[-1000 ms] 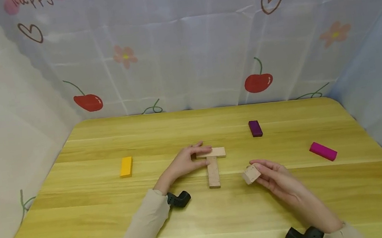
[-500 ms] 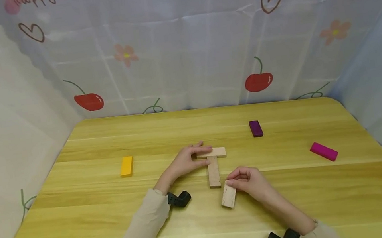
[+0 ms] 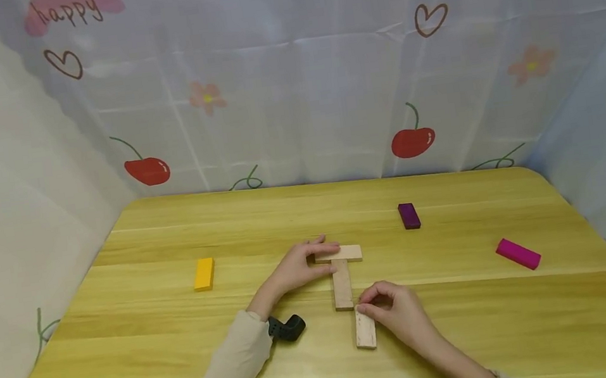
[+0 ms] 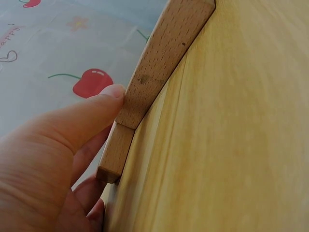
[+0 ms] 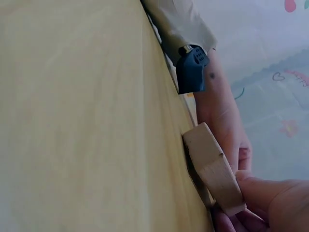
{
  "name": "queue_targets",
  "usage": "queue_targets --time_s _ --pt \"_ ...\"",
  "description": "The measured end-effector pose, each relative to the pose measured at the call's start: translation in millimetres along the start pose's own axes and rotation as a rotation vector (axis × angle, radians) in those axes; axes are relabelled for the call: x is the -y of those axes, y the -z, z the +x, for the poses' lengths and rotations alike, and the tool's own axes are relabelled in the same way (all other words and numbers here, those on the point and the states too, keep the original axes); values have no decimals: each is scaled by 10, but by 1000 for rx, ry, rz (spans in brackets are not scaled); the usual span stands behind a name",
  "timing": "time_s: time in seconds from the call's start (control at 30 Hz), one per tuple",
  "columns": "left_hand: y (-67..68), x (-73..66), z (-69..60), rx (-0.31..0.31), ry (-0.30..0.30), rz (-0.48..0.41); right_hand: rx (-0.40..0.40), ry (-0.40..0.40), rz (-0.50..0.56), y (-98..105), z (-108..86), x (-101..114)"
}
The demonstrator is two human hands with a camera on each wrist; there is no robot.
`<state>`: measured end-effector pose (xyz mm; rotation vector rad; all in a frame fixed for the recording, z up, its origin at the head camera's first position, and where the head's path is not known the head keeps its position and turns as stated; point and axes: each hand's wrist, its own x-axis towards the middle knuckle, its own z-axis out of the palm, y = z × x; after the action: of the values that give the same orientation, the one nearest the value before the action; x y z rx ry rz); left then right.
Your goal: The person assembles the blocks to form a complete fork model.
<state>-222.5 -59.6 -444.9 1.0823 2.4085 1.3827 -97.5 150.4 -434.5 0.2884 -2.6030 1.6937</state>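
Note:
Two plain wooden blocks form a T on the table: a crosswise block [image 3: 350,253] at the far end and a lengthwise block [image 3: 342,286] below it. My left hand [image 3: 296,268] rests over them, fingers extended across the crosswise block. Its thumb [image 4: 104,106] touches the lengthwise block's side near the joint. With thumb and fingers, my right hand [image 3: 400,313] pinches the upper end of a third wooden block [image 3: 365,331]. That block stands just right of the lengthwise block's near end; whether they touch is unclear. A shadow shows under it in the right wrist view.
A yellow block [image 3: 204,274] lies to the left on the wood-grain table [image 3: 129,352]. Toward the back right is a purple block [image 3: 409,216], and farther right a magenta block [image 3: 518,254]. A printed curtain [image 3: 291,101] hangs behind the table.
My right hand has carried the third block leftward to the T's near end and straightened it from a slant. The left hand stays over the T. The head view has tilted slightly up.

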Motion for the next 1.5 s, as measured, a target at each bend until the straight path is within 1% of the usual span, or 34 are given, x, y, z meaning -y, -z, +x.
queue_targets --time_s 0.17,0.3,0.37,0.5,0.63,0.7,0.73,0.83,1.03,1.17,1.27,1.37,1.47,1.5 --pt "-6 12 -10 9 29 2 -12 13 38 -40 -41 -15" --pt "4 18 1 12 22 9 -21 9 76 -38 -60 -8" --pt "7 14 2 11 21 10 -7 15 102 -23 -74 -15" --pt "11 0 10 12 17 10 68 48 134 61 -122 -53" --pt "-5 11 23 14 -4 5 187 116 61 172 -212 -113" --pt "-14 14 30 18 -6 -4 235 153 10 202 -251 -131" --pt "-18 16 32 18 -5 -3 249 167 -13 210 -268 -132" --pt "-17 26 35 22 -4 -13 273 176 -44 211 -289 -126" --pt "10 13 28 21 19 5 267 191 -116 188 -297 -96" --pt "12 21 18 22 10 5 242 200 -147 140 -307 -79" --pt "6 29 2 21 7 8 246 210 -154 97 -324 -73" --pt "2 26 -7 23 25 12 244 217 -158 63 -338 -65" --pt "7 13 -7 22 46 9 218 213 -183 37 -347 -49" --pt "9 8 -6 20 44 8 209 211 -190 28 -349 -44"
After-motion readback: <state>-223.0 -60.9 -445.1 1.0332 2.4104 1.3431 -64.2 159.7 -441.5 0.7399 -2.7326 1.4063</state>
